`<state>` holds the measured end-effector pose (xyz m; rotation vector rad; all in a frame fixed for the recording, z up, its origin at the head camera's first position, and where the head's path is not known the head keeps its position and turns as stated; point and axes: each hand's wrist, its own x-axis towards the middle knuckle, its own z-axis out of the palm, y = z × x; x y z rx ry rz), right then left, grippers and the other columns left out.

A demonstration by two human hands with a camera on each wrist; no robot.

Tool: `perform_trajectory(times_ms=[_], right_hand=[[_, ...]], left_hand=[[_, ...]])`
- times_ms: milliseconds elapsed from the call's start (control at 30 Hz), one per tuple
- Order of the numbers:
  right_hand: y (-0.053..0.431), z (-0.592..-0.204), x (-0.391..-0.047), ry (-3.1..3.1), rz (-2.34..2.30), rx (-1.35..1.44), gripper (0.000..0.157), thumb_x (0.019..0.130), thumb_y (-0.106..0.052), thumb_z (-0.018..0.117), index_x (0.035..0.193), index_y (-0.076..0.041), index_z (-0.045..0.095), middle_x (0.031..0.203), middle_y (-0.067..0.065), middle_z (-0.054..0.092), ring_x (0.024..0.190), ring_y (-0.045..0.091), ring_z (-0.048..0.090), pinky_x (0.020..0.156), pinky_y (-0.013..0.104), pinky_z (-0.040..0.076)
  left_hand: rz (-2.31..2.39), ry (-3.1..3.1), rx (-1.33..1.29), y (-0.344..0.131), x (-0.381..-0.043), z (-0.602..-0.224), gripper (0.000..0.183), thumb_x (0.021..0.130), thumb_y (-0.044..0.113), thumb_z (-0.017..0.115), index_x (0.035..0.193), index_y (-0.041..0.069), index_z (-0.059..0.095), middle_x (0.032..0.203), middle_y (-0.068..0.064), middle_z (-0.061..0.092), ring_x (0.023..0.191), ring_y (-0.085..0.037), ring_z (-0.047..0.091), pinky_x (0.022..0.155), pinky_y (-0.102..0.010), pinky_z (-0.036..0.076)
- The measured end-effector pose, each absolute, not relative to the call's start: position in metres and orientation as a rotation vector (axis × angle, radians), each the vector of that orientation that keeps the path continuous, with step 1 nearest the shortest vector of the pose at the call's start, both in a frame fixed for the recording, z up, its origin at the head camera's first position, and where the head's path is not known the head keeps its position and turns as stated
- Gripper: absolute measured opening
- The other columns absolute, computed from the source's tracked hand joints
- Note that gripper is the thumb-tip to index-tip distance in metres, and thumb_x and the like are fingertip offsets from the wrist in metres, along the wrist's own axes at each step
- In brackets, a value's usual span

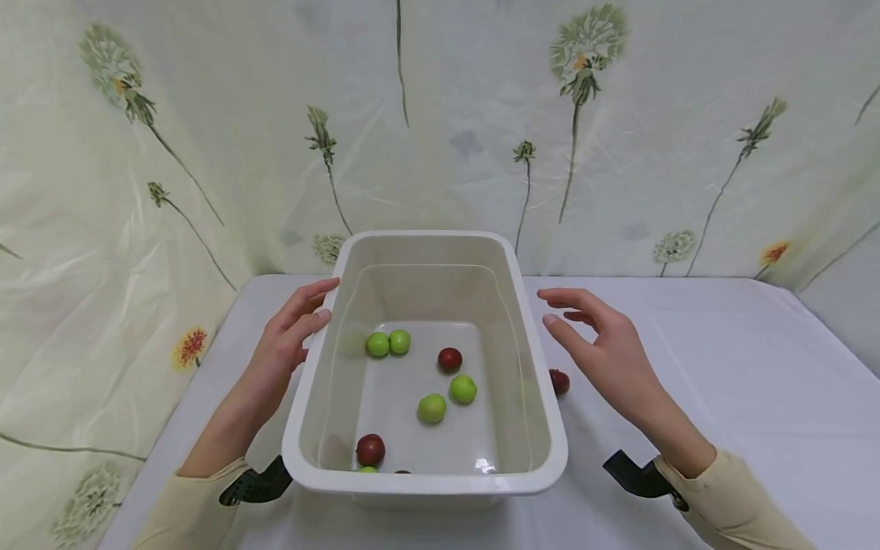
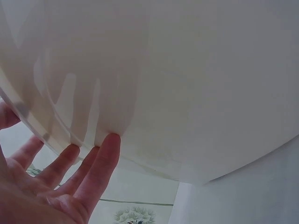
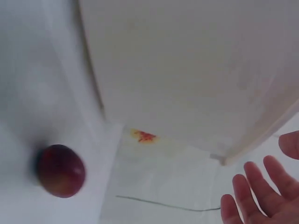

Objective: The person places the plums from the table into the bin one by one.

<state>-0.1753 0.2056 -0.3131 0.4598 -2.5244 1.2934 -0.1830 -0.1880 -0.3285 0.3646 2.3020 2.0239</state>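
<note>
A white plastic tub (image 1: 426, 483) stands on the table with several green and dark red round fruits inside. Among these are a green fruit (image 1: 432, 409) near the middle and a red fruit (image 1: 370, 450) by the front wall. My left hand (image 1: 282, 340) is at the tub's left side; in the left wrist view its extended fingertips (image 2: 110, 144) touch the outer wall below the rim. Off the right side, my right hand (image 1: 612, 351) hovers apart from the tub, fingers loosely bent and holding nothing. Below it, a red fruit (image 3: 60, 171) lies outside the tub, partly hidden by the rim in the head view.
A white cloth (image 1: 722, 382) covers the table. Behind and to the left hangs a pale curtain (image 1: 447, 176) printed with dandelions. The tub's front wall hides part of the fruit nearest to me.
</note>
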Motion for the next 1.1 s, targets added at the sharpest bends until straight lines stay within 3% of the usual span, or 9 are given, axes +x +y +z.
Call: perform_trajectory(times_ms=[167, 500, 900, 1100], right_hand=[[0.215, -0.332, -0.171, -2.550, 1.283, 0.381, 0.035, 0.097, -0.026, 0.064, 0.132, -0.021, 0.060, 0.132, -0.005, 0.059, 0.122, 0.010, 0.051, 0.098, 0.032, 0.040], [0.227, -0.358, -0.162, -2.630, 1.258, 0.253, 0.044, 0.097, -0.034, 0.063, 0.135, -0.015, 0.057, 0.131, 0.002, 0.059, 0.122, 0.025, 0.050, 0.096, 0.052, 0.039], [0.237, -0.382, -0.158, -2.679, 1.225, 0.217, 0.038, 0.095, -0.029, 0.066, 0.129, -0.012, 0.060, 0.129, 0.008, 0.061, 0.121, 0.027, 0.053, 0.096, 0.049, 0.038], [0.239, -0.385, -0.160, -2.759, 1.252, 0.214, 0.042, 0.095, -0.031, 0.067, 0.129, -0.009, 0.060, 0.128, 0.012, 0.061, 0.121, 0.032, 0.051, 0.098, 0.053, 0.037]], left_hand=[[2.018, 2.308, 0.365, -0.188, -0.183, -0.329, 0.049, 0.103, 0.040, 0.045, 0.148, 0.023, 0.040, 0.148, 0.000, 0.040, 0.124, -0.030, 0.049, 0.087, -0.046, 0.052], [2.018, 2.308, 0.377, -0.189, -0.183, -0.331, 0.049, 0.103, 0.039, 0.045, 0.148, 0.023, 0.040, 0.149, 0.000, 0.039, 0.124, -0.030, 0.049, 0.088, -0.048, 0.051], [2.024, 2.304, 0.382, -0.189, -0.182, -0.330, 0.049, 0.103, 0.041, 0.045, 0.149, 0.024, 0.039, 0.148, 0.001, 0.039, 0.124, -0.030, 0.050, 0.087, -0.046, 0.052], [2.027, 2.303, 0.384, -0.188, -0.182, -0.330, 0.049, 0.103, 0.041, 0.045, 0.149, 0.024, 0.039, 0.148, 0.000, 0.039, 0.125, -0.030, 0.050, 0.087, -0.046, 0.052]])
